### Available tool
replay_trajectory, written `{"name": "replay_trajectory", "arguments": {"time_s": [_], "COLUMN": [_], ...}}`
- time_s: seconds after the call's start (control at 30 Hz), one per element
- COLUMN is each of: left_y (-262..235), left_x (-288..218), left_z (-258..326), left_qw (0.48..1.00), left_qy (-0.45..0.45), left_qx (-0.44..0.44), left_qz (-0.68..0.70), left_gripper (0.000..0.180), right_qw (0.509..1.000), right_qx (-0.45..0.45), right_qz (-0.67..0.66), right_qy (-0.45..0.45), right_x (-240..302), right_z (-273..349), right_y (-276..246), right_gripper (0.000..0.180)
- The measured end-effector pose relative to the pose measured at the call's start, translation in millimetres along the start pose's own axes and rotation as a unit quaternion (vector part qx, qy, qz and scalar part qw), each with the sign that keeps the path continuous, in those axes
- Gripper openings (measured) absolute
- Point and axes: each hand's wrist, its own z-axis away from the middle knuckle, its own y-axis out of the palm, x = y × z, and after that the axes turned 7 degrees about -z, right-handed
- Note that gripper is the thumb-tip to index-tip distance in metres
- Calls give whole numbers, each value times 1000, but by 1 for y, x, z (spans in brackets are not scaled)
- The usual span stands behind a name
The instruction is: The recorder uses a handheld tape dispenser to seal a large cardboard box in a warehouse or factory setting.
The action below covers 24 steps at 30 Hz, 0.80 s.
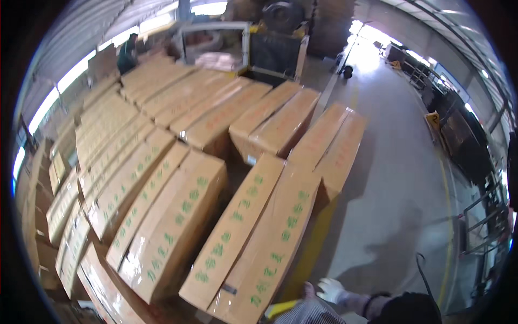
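My right hand (331,290), in a white glove, reaches in at the lower edge from a greyish-purple sleeve (362,303). Its fingers look spread, and nothing shows in them. Close by on its left is a piece of grey striped cloth (308,314); what it belongs to I cannot make out. Nearest to the hand lies a long brown cardboard carton (264,232) with taped flaps and green print. A gap separates the glove from this carton. No left hand can be made out.
Rows of closed cartons (186,218) fill the left and middle. Cartons with red print (278,119) stand farther back. A grey floor aisle (372,205) runs along the right, past racks (480,216). A person in dark clothes (128,54) stands at the far left. A yellow edge (283,309) shows below.
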Motion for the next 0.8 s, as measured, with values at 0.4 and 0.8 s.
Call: {"name": "replay_trajectory", "arguments": {"time_s": [0.4,0.8], "left_y": [91,108], "left_x": [-365,-681], "left_z": [50,43], "left_qw": [994,810], "left_qy": [51,207], "left_qx": [-32,-325], "left_qz": [-95,-443], "left_gripper": [55,36], "right_qw": [898,858], "right_qx": [-71,-176], "right_qz": [-323,-437], "right_qy": [289,207], "right_x": [-341,-709], "right_z": [94,-76], "right_y": [-125,-300], "right_gripper": [49,39]}}
